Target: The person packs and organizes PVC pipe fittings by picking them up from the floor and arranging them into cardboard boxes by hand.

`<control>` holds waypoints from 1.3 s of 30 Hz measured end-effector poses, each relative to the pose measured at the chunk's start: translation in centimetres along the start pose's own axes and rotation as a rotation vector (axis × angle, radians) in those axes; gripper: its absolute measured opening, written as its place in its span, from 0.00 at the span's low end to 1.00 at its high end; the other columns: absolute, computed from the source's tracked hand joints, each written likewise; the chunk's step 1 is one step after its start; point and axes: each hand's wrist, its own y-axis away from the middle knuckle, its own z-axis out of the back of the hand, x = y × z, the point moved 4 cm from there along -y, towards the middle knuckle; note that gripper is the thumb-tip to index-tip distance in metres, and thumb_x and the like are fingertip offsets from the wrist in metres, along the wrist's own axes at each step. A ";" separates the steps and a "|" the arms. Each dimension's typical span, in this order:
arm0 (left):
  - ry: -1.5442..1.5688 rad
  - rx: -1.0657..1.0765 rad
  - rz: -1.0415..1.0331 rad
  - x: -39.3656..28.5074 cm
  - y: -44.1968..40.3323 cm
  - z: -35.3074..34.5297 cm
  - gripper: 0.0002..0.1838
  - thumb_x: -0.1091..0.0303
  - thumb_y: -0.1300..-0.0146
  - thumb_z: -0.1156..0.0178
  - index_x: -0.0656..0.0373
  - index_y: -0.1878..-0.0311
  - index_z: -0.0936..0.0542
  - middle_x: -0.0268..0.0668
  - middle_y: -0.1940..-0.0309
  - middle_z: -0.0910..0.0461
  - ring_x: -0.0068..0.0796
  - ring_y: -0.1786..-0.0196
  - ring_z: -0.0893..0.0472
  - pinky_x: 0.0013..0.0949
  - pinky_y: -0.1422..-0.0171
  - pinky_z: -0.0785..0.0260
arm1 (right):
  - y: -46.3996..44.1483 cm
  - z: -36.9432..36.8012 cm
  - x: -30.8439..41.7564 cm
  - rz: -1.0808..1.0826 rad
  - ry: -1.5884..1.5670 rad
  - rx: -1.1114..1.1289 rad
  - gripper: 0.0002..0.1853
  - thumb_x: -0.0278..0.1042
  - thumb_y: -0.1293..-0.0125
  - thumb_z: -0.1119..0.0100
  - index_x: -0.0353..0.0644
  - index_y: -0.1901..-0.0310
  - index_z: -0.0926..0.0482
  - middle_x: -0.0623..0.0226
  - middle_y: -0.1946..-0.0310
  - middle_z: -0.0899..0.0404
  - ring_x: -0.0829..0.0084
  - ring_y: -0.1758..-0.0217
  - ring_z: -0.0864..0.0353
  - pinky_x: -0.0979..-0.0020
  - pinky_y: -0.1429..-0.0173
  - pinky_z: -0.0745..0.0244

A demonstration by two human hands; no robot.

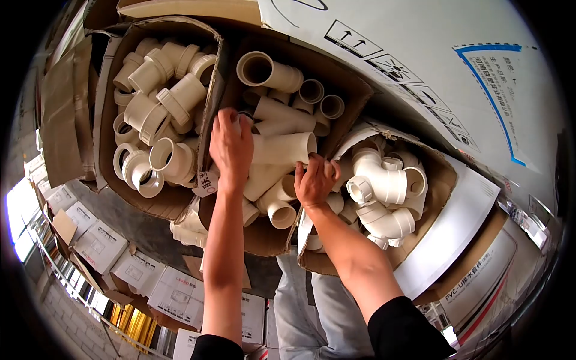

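A white plastic Y-shaped pipe fitting [277, 149] lies across other fittings in the middle cardboard box [282, 240]. My left hand [231, 144] is closed at its left end, fingers curled, next to the box's left wall. At the opposite end, my right hand [316, 182] has its fingers bent against the fitting's lower rim, close to the box's right edge. Above them in the same box lie a wide pipe fitting [282, 76] and another branched fitting [285, 117]. The palms hide parts of both grips.
To the left, a cardboard box [161, 207] holds threaded fittings. At right, another box [441, 180] contains elbow fittings [378, 177]. A large white carton [384, 36] stands behind. Printed cartons [177, 297] line the floor at lower left.
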 end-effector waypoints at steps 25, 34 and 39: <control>0.170 -0.050 -0.142 -5.1 4.5 4.8 0.05 0.70 0.35 0.34 0.58 0.57 0.16 0.45 0.69 0.14 0.46 0.62 0.13 0.40 0.57 0.20 | 0.0 0.6 0.4 0.028 -0.010 -0.046 0.16 0.35 0.43 0.38 0.52 0.51 0.20 0.75 0.51 0.18 0.68 0.49 0.25 0.54 0.28 0.43; 0.125 -0.010 -0.426 -9.7 2.0 -1.3 0.05 0.76 0.37 0.36 0.60 0.58 0.19 0.41 0.72 0.17 0.41 0.64 0.13 0.41 0.46 0.17 | 0.0 0.2 0.5 0.022 -0.028 -0.002 0.12 0.37 0.48 0.34 0.56 0.59 0.19 0.77 0.55 0.20 0.68 0.50 0.26 0.54 0.28 0.43; 0.142 0.095 -0.502 -10.2 1.3 -4.8 0.08 0.78 0.41 0.39 0.60 0.57 0.21 0.39 0.71 0.16 0.41 0.64 0.14 0.42 0.43 0.18 | -0.1 0.2 0.5 0.017 -0.017 0.028 0.13 0.37 0.47 0.35 0.54 0.58 0.19 0.76 0.54 0.20 0.67 0.50 0.26 0.54 0.29 0.42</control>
